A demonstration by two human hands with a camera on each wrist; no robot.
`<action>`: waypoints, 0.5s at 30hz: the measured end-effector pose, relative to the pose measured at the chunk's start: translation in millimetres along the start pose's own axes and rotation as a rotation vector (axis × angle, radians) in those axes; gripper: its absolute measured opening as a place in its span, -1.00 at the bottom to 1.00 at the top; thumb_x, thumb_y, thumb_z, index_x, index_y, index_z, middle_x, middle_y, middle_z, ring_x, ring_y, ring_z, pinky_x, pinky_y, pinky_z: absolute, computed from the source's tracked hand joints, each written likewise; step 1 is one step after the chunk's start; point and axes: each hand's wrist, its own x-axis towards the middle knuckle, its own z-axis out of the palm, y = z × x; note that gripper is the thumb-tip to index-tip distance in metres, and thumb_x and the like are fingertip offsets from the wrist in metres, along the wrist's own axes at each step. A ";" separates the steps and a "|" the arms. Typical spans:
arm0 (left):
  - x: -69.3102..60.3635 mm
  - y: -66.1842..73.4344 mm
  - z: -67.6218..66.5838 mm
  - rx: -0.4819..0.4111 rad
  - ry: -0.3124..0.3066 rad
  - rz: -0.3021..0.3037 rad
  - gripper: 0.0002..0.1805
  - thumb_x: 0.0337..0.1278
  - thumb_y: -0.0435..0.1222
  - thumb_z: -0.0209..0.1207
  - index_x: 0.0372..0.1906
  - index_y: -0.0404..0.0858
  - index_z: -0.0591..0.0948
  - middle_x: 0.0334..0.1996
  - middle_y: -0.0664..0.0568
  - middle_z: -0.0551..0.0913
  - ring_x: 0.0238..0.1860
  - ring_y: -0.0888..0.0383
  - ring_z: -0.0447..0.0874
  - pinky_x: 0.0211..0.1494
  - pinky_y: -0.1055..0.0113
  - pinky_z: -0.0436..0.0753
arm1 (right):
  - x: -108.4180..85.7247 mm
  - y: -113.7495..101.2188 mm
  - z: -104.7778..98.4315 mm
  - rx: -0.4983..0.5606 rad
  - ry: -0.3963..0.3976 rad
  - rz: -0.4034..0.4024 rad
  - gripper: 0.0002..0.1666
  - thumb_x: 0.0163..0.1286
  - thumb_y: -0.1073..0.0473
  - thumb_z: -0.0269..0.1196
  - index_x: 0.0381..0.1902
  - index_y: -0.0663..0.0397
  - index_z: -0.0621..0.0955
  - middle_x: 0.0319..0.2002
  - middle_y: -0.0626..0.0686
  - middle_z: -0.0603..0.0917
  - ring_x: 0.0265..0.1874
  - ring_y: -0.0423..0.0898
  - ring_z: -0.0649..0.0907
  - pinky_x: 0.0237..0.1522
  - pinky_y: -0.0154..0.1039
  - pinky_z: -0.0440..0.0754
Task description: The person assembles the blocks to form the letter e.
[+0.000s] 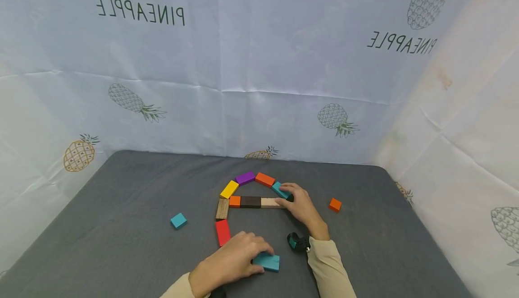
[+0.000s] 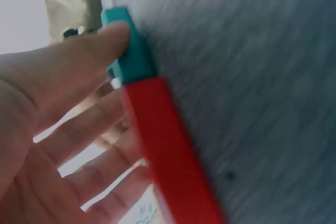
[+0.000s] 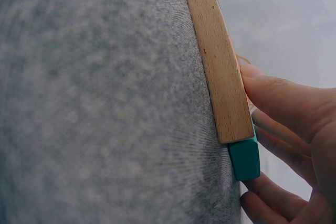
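Note:
Low in the head view, my left hand (image 1: pixel 237 257) pinches a teal block (image 1: pixel 267 262) between thumb and fingers. The left wrist view shows the thumb on that teal block (image 2: pixel 135 56), with a red block (image 2: pixel 168 150) lined up against its end. My right hand (image 1: pixel 301 205) holds another teal block (image 1: pixel 281 190) at the right end of a curved row. Its thumb lies by the light wooden block (image 1: pixel 270 203). The right wrist view shows the teal end (image 3: pixel 245 160) poking out beyond the light block (image 3: pixel 220 66); the fingers partly hide it.
The curve includes orange (image 1: pixel 265 180), purple (image 1: pixel 245 178) and yellow (image 1: pixel 229 189) blocks. Below lie a small orange block (image 1: pixel 234 202), a dark block (image 1: pixel 250 202), a brown block (image 1: pixel 222 209) and the red block (image 1: pixel 223 232). Loose teal (image 1: pixel 179 221) and orange (image 1: pixel 334 205) pieces flank them on grey cloth.

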 end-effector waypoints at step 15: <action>-11.2 -8.6 -29.9 -0.009 -0.078 -0.069 -0.53 -0.05 -0.18 0.49 0.06 -0.05 0.69 -0.09 0.22 0.71 -0.12 0.33 0.58 0.02 0.30 0.59 | 1.0 0.5 0.7 -0.002 -0.001 0.004 -0.48 0.31 0.09 0.38 0.17 0.22 0.63 0.27 0.15 0.56 0.27 0.18 0.52 0.26 0.14 0.49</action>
